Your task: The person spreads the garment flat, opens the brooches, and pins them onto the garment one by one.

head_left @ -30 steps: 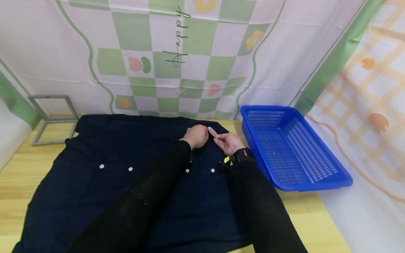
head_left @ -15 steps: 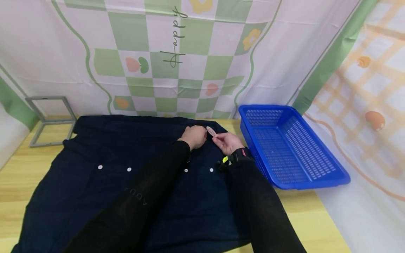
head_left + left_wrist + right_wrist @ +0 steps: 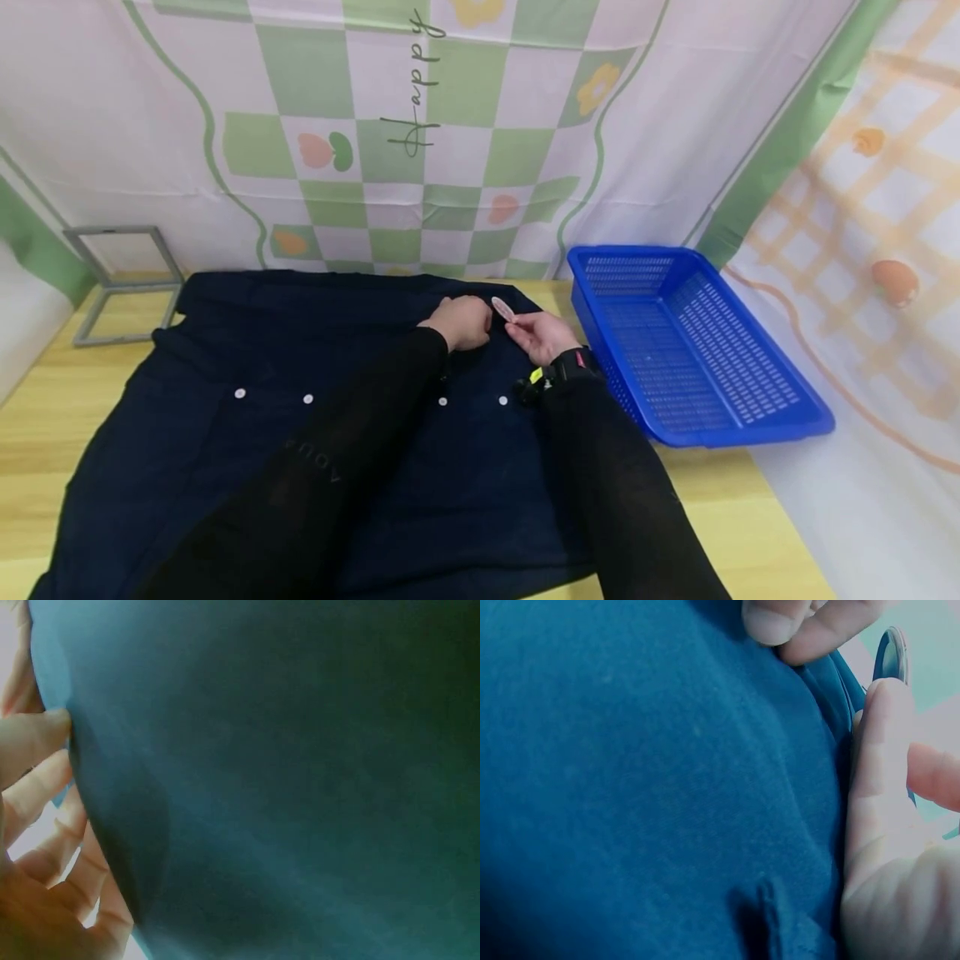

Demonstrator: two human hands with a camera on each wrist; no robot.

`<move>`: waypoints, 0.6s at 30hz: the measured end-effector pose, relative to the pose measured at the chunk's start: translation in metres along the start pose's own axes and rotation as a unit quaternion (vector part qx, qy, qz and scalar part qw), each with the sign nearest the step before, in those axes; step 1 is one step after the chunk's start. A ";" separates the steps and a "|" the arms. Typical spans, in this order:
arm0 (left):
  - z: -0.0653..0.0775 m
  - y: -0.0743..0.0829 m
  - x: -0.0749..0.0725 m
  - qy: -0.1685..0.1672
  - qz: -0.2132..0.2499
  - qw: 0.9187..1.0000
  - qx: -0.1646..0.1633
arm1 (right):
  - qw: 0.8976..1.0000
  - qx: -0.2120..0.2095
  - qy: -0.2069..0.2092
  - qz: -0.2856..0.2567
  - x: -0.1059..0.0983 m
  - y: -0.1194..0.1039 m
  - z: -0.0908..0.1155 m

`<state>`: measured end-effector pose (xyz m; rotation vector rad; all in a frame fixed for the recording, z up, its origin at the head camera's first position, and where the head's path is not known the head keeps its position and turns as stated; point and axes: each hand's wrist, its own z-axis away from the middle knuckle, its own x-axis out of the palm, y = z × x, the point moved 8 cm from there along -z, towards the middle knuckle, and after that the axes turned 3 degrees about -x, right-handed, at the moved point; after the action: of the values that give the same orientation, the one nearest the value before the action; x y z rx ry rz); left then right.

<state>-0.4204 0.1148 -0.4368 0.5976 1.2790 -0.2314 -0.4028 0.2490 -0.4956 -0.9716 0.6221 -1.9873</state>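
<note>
A dark navy shirt (image 3: 225,333) with white buttons lies spread over the wooden table. My left hand (image 3: 463,322) pinches the cloth near its far right part; in the left wrist view, its thumb and fingers (image 3: 45,787) meet at the fabric's edge. Close to its right, my right hand (image 3: 546,335) pinches a small oval badge (image 3: 502,309), pale with reddish marks, tilted up over the shirt. The right wrist view shows the badge's rim (image 3: 892,656) beyond my fingertip, and the left thumb (image 3: 769,624) pressed on the cloth.
A blue perforated plastic basket (image 3: 697,354) stands right of the shirt, close to my right forearm. At the back left is a grey hinged frame (image 3: 112,287). A patterned curtain (image 3: 300,92) hangs behind the wooden table (image 3: 37,450).
The view shifts slightly. Both hands stay nearly in place, the left still on the cloth and the right still holding the oval badge.
</note>
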 end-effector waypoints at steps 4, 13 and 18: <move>0.000 0.000 0.001 -0.003 -0.002 1.000 0.003 | 1.000 -0.002 0.002 0.001 0.000 0.000 -0.002; 0.001 0.001 -0.001 0.006 0.018 1.000 -0.007 | 1.000 -0.007 -0.014 -0.016 0.001 -0.001 0.001; 0.003 -0.001 -0.004 0.012 0.057 0.998 -0.014 | 0.998 -0.001 -0.038 -0.042 0.002 0.001 0.010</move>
<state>-0.4195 0.1116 -0.4332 0.6481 1.2655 -0.1126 -0.3952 0.2457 -0.4899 -1.0858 0.5493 -2.0119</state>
